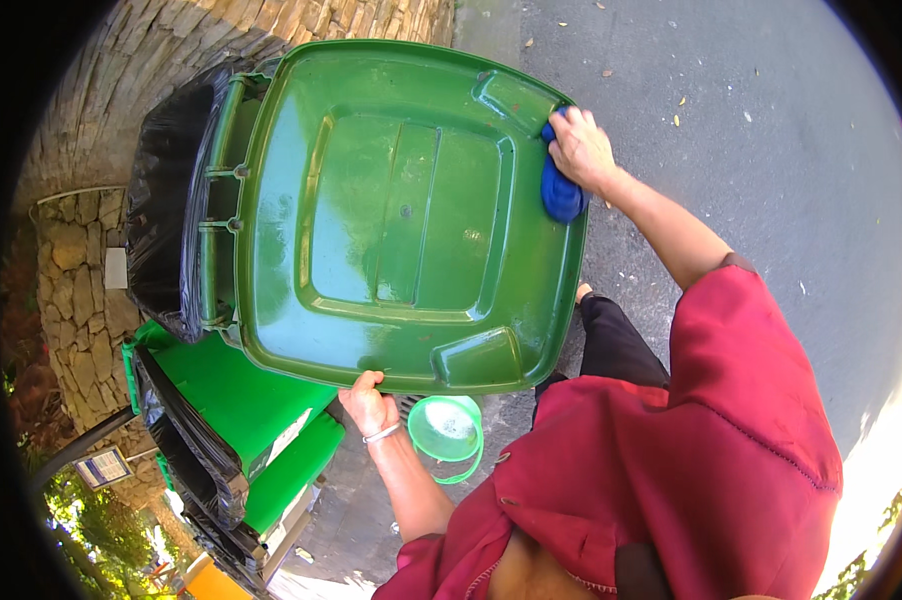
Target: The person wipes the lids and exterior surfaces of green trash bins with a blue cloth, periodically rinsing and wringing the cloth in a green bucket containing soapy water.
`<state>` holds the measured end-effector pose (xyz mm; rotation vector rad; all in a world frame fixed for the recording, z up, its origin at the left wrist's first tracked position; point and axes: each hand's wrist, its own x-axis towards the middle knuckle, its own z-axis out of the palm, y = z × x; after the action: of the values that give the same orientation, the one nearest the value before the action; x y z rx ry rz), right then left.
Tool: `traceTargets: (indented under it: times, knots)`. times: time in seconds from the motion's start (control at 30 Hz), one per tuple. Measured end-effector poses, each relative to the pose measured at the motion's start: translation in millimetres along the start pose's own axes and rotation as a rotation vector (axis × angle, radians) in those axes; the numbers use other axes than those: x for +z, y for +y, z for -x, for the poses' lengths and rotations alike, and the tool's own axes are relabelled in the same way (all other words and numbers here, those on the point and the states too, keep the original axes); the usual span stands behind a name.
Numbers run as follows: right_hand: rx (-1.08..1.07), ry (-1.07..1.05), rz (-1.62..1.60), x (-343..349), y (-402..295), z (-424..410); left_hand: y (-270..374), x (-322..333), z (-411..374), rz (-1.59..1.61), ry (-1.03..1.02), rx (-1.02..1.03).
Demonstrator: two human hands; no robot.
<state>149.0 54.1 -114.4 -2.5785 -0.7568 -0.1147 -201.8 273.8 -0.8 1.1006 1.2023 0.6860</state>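
Observation:
A large green wheelie-bin lid (406, 172), wet and shiny, spans the middle of the view. My right hand (580, 150) presses a bunched blue cloth (562, 193) onto the lid's right edge. At the lid's near rim my left hand (368, 403) grips the edge, thumb over the top and the other fingers mostly hidden beneath. Behind the lid's hinges, a black plastic bin liner (167, 202) hangs over the bin. On the ground close to my left forearm stands a light green bucket (443, 448) with suds in it.
More green bins (233, 397) with black liners (188, 442) stand at lower left. A stone wall (76, 262) runs behind them. Grey asphalt (721, 135) with scattered leaves extends to the right. A sign with writing (103, 467) is at far left.

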Motion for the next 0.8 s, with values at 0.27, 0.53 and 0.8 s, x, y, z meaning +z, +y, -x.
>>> traceTargets:
  times: [0.27,0.53,0.8]
  knots:
    - [-0.072,-0.287,0.248,2,12,-18,2,2,4,0.019,0.026,0.030]
    - [0.104,-0.593,-0.008,-14,-48,117,-10,-1,10,0.010,0.059,0.059]
    - [0.165,-0.100,0.020,0,8,80,-7,0,15,0.008,0.080,0.056]
